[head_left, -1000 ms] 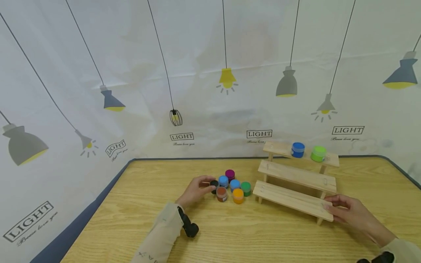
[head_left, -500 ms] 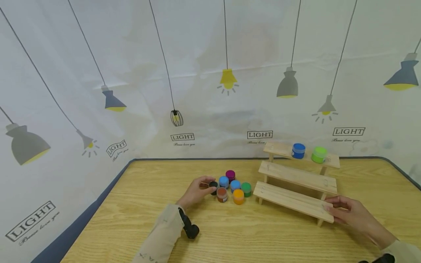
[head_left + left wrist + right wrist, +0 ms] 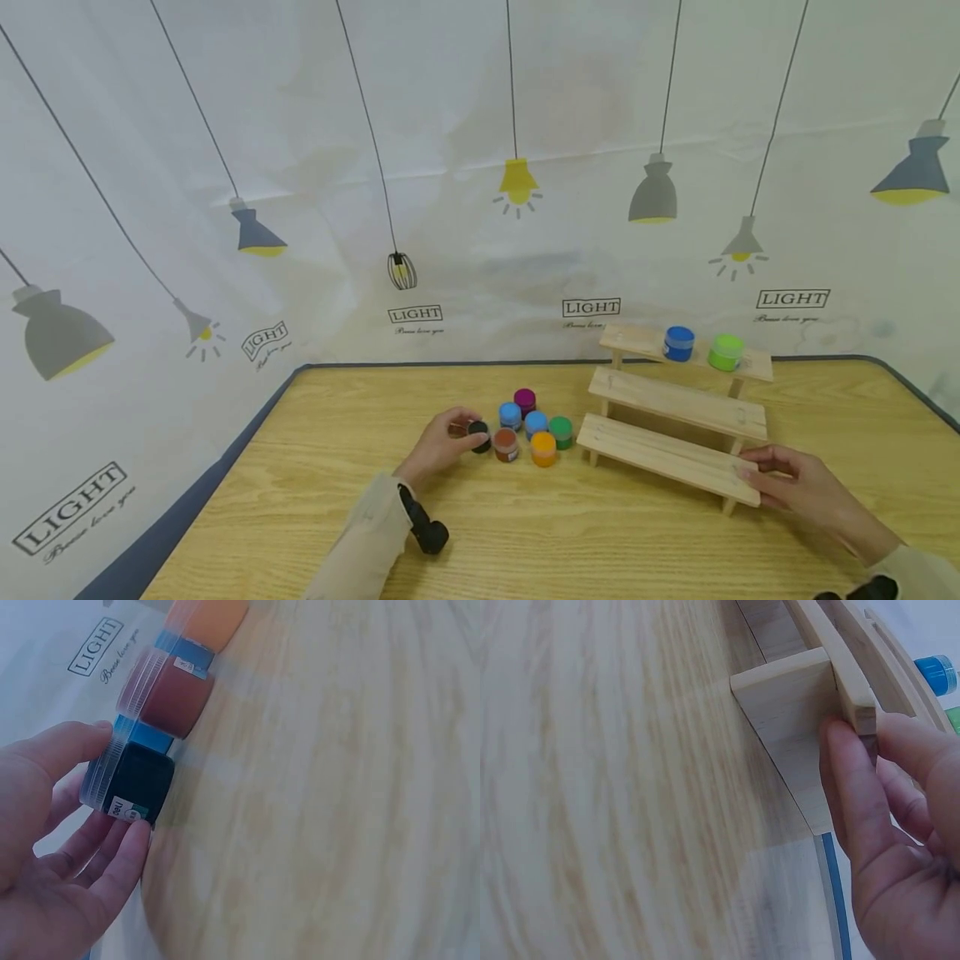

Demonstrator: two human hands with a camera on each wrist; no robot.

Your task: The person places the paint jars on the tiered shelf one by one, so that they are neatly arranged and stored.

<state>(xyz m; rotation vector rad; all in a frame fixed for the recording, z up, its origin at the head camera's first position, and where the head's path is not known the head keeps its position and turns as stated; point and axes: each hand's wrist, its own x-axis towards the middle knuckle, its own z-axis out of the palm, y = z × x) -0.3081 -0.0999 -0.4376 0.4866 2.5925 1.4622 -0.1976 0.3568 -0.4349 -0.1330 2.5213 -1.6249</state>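
Note:
My left hand [image 3: 437, 447] grips a small black paint jar [image 3: 139, 782] with a clear lid, thumb on one side and fingers round the other. Beside it stands a brown paint jar [image 3: 506, 445], with light blue, purple, green and orange jars [image 3: 543, 449] grouped just beyond. On the right is a three-tier wooden display stand [image 3: 667, 454]. My right hand [image 3: 810, 492] pinches the right end of its lowest step; in the right wrist view the fingers lie under the board [image 3: 855, 701] and the thumb over it.
A dark blue jar [image 3: 678, 343] and a lime green jar [image 3: 726, 352] sit on the stand's top step. The wood-grain table [image 3: 525, 533] ends at a backdrop [image 3: 465, 208] printed with lamps, close behind the stand.
My left hand has drawn the black jar a little left and toward me, away from the light blue jar. The right hand keeps its hold on the stand.

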